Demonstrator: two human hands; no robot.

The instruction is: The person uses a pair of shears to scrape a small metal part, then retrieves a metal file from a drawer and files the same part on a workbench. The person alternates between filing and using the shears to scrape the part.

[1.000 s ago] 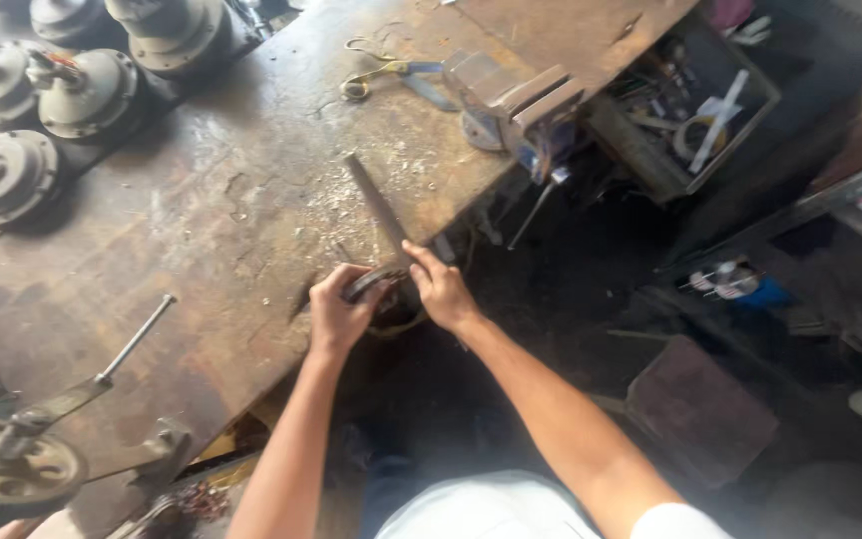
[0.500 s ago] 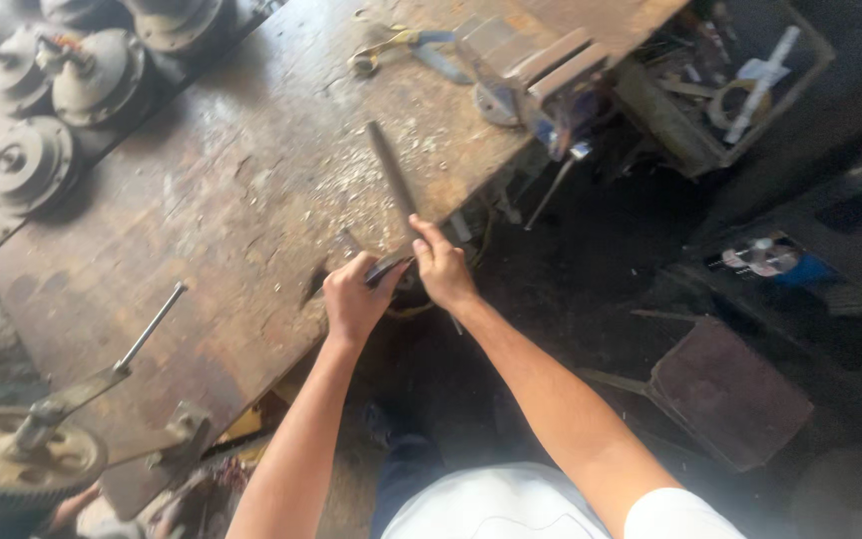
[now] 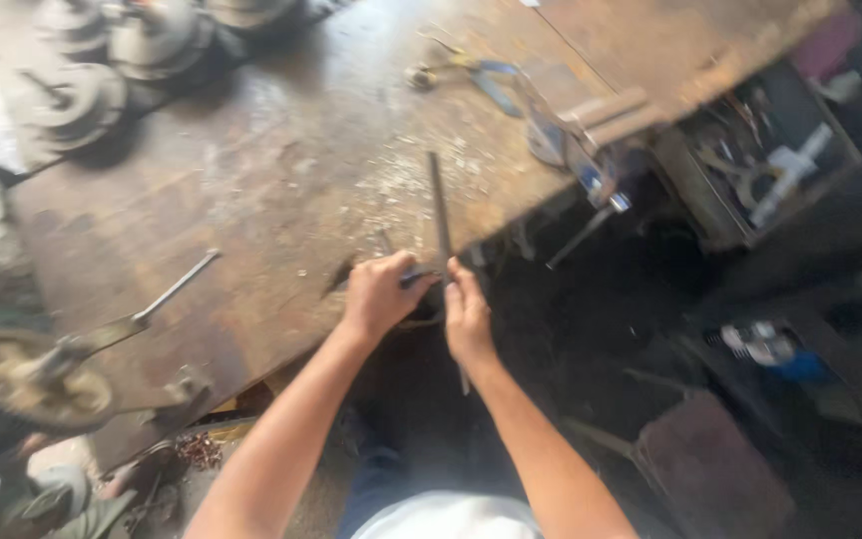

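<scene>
A long flat metal bar (image 3: 438, 205) lies across the near edge of a worn wooden workbench (image 3: 281, 190), its lower end sticking out past the edge. My right hand (image 3: 467, 317) grips that overhanging part of the bar. My left hand (image 3: 381, 294) is closed around a small dark tool (image 3: 417, 278) pressed against the bar at the bench edge. What kind of tool it is cannot be told through the blur.
A bench vise (image 3: 581, 125) is mounted at the bench's right end, with pliers (image 3: 456, 72) lying behind it. Round metal machine parts (image 3: 112, 60) stand at the far left. A gear wheel (image 3: 22, 379) with a lever sits at the near left. An open tool drawer (image 3: 765, 160) is on the right.
The camera view has shifted and tilted. Both hands stay together at the bench edge on the bar, with the left hand working the small tool.
</scene>
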